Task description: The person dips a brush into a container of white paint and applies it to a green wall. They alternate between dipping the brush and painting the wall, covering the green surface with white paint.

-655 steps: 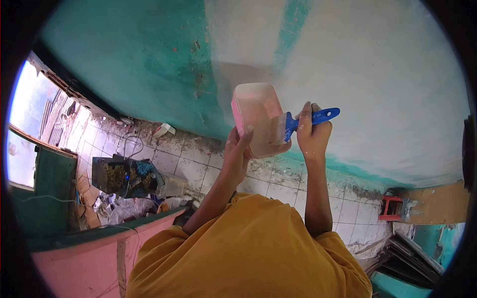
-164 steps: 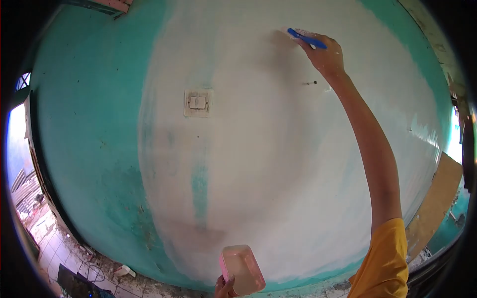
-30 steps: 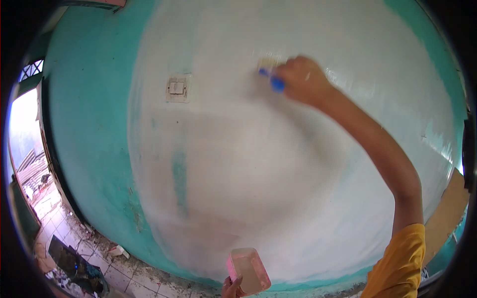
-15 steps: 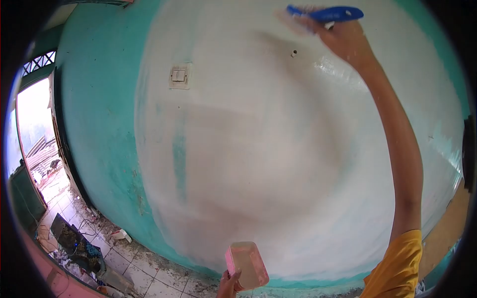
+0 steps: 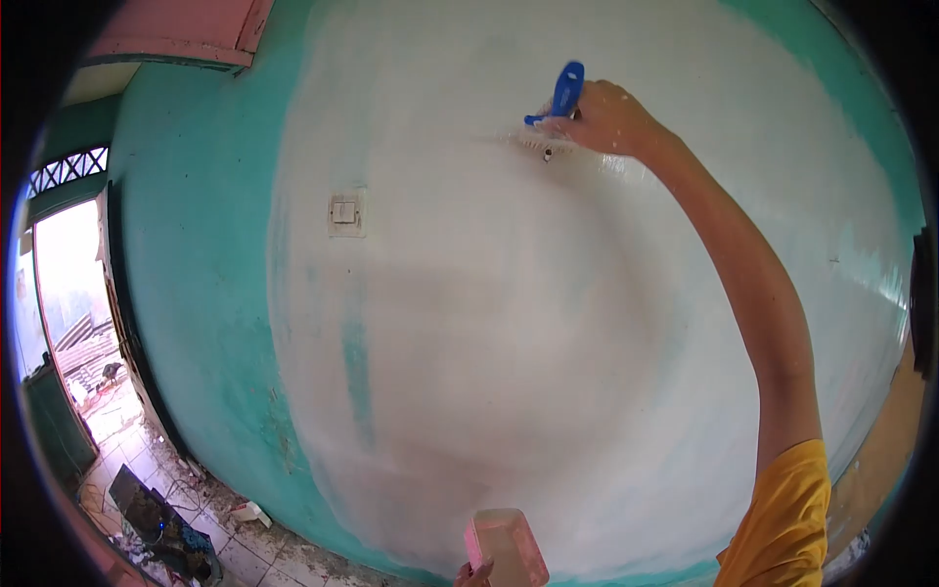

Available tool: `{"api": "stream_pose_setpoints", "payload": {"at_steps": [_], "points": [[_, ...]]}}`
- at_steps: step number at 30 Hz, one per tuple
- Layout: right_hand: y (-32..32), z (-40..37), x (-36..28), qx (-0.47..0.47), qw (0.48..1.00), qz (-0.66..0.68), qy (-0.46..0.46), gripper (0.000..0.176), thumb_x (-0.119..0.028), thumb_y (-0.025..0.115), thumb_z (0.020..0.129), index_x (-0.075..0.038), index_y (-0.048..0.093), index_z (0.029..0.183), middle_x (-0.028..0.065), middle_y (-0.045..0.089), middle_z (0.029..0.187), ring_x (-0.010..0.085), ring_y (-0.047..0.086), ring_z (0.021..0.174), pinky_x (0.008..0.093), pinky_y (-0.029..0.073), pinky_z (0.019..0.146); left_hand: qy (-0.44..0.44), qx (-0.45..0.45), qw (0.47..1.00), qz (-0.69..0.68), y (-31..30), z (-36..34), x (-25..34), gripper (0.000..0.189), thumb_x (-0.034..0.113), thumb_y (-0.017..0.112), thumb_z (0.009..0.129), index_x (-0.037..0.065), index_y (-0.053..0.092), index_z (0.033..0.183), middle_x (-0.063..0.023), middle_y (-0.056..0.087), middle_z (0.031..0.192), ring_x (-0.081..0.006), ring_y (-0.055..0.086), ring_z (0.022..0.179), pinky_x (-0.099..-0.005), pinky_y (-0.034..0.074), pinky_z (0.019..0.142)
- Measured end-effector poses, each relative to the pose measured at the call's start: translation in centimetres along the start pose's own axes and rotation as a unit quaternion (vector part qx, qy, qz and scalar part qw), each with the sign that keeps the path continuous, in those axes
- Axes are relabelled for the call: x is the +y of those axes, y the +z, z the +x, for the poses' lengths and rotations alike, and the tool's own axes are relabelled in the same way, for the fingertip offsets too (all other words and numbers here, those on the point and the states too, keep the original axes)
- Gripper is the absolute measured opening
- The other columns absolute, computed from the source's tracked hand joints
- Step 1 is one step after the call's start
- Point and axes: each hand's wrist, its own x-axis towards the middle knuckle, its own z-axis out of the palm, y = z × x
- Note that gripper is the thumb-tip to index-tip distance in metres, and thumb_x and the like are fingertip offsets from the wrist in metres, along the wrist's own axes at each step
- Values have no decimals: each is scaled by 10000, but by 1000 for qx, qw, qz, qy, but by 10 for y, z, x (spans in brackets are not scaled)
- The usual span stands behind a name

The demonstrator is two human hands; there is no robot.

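Note:
My right hand is closed on a brush with a blue handle, held up against the wall. Its bristle end lies close to a small hole in the white-coated part of the wall. Low in the view, my left hand grips the near side of a pink rectangular tub with pale, whitish contents. Left of the brush, a light switch is set in the wall. Teal paint shows around the white area and in a strip below the switch.
An open doorway lies at the far left. Dark clutter and a white object rest on the dirty tiled floor. A pink ledge juts out at the top left. Something dark stands at the right edge.
My right hand has moved the brush down and left, and its handle now points upward instead of sideways. The view has tilted up, and the tub appears lower and slightly to the right.

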Motion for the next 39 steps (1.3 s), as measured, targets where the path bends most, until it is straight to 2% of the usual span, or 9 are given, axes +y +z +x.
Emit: {"api": "stream_pose_setpoints", "payload": {"at_steps": [4, 7, 10, 14, 16, 20, 26, 36, 39], "points": [[-12, 49, 24, 71, 994, -84, -5, 347, -433, 628, 903, -134, 748, 1033, 119, 717, 897, 311, 670, 863, 393, 528, 811, 39, -13, 998, 45, -17, 22, -5, 498, 321, 613, 966, 58, 519, 1378, 56, 401, 747, -104, 381, 668, -269, 384, 681], [-29, 66, 27, 138, 973, -123, 136, 432, -490, 599, 909, -68, 684, 946, 145, 707, 903, 321, 673, 874, 428, 539, 767, 51, -9, 997, 51, -1, 8, 28, 459, 306, 617, 965, 50, 547, 1340, 53, 387, 718, -95, 365, 638, -253, 358, 642], [-10, 64, 40, 190, 973, -108, 72, 397, -460, 584, 928, -80, 691, 965, 144, 706, 889, 309, 673, 884, 427, 533, 788, 29, 6, 1000, -2, 7, -6, 52, 427, 320, 626, 958, 45, 575, 1279, 51, 377, 698, -91, 358, 624, -247, 353, 624], [8, 5, 4, 52, 983, -173, 46, 366, -426, 581, 937, -91, 699, 1025, 119, 709, 873, 308, 669, 902, 419, 526, 821, 38, 23, 999, 10, 3, -5, 60, 363, 363, 621, 957, 61, 611, 1158, 63, 350, 681, -81, 346, 616, -256, 344, 598], [4, -9, 2, -10, 997, 48, 51, 354, -467, 596, 916, -195, 737, 1093, 98, 718, 967, 308, 658, 943, 408, 513, 864, 25, 14, 1000, 3, 0, 6, 56, 352, 372, 615, 960, 67, 618, 1135, 62, 353, 680, -79, 344, 611, -256, 338, 591], [-15, 10, 24, -26, 992, 106, 57, 320, -460, 594, 917, -224, 752, 1065, 105, 719, 983, 310, 658, 939, 400, 514, 857, 60, -23, 998, -11, -6, 11, 50, 336, 385, 604, 965, 75, 629, 1091, 50, 374, 669, -79, 359, 599, -255, 328, 572], [-7, 13, 66, 224, 965, -100, 91, 311, -392, 584, 928, -179, 724, 1105, 107, 708, 1004, 315, 651, 931, 414, 518, 847, 25, -7, 1000, 11, -22, 23, 32, 334, 374, 595, 976, 84, 626, 1138, 64, 396, 711, -75, 383, 626, -263, 324, 553], [44, -132, -51, -61, 997, -29, -29, 214, -261, 625, 900, -116, 725, 1021, 90, 709, 943, 302, 648, 883, 413, 535, 789, -90, -6, 996, -14, -38, 39, 13, 539, 127, 612, 946, -15, 423, 1430, -51, 497, 951, -185, 477, 786, -313, 479, 775], [32, -150, -58, -108, 993, 38, 16, 242, -295, 628, 907, -121, 727, 1043, 99, 714, 959, 305, 656, 865, 398, 531, 799, 34, -97, 990, 98, -39, 36, -2, 557, 257, 622, 949, 4, 429, 1407, -83, 510, 1107, -198, 516, 938, -316, 488, 835]]}}
